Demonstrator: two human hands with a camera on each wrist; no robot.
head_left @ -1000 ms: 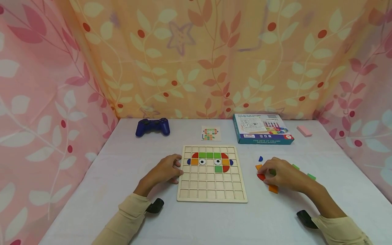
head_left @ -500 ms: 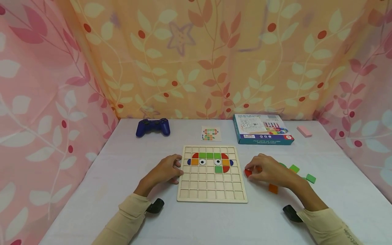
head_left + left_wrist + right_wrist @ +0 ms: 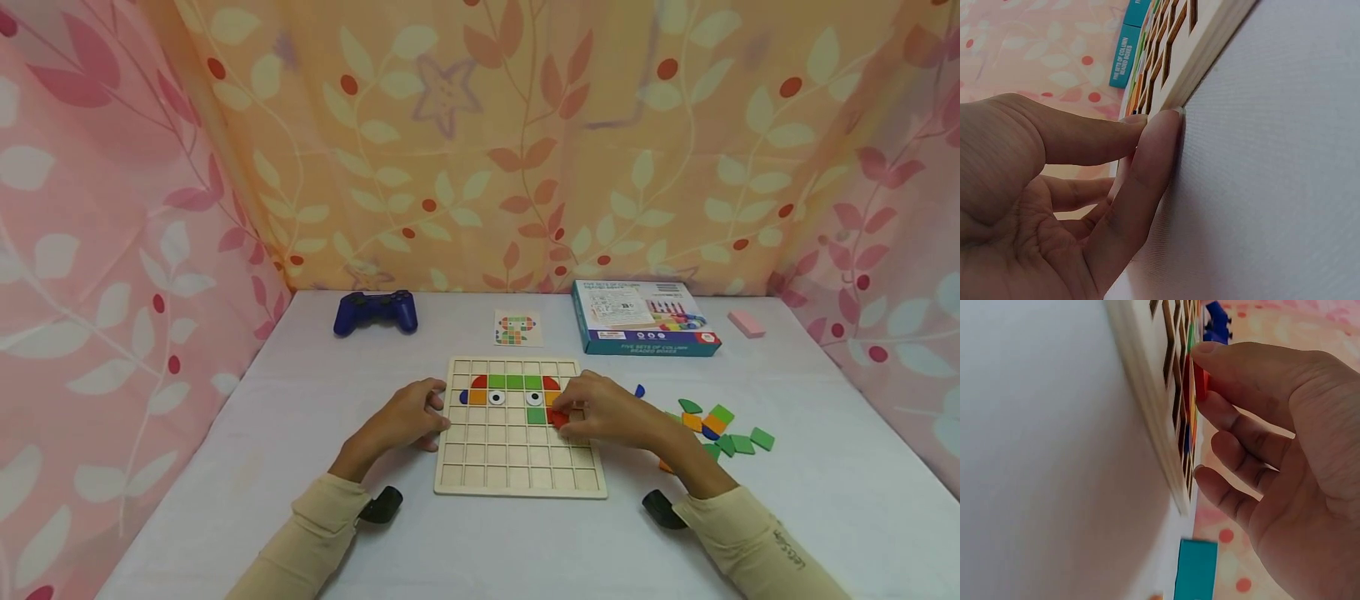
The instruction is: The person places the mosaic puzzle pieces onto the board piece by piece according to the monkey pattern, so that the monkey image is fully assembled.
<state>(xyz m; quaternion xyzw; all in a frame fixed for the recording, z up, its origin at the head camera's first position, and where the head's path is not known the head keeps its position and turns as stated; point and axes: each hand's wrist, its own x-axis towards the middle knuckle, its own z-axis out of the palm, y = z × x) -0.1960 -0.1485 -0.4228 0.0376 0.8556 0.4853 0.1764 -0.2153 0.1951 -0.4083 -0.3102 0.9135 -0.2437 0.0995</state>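
Note:
A wooden grid board (image 3: 495, 477) lies mid-table, holding green, red, orange and blue pieces and two eye pieces in its upper rows. The left hand (image 3: 405, 414) grips the board's left edge; in the left wrist view, thumb and a finger of that hand (image 3: 1091, 169) meet at the edge. Over the board's right side, the right hand (image 3: 611, 412) pinches a red piece (image 3: 557, 418). In the right wrist view the red piece (image 3: 1200, 381) sits between thumb and fingertip of the right hand (image 3: 1272, 419), close above the grid. That hand hides several cells from the head view.
Loose green (image 3: 762, 439), orange (image 3: 692, 422) and blue pieces lie right of the board. Behind it are a pattern card (image 3: 517, 328), a teal-edged box (image 3: 647, 318), a pink block (image 3: 746, 323) and a dark blue game controller (image 3: 375, 313). Patterned cloth surrounds the table.
The right hand has moved left from the loose pieces to above the board, carrying a red piece. The left hand stays on the board's edge.

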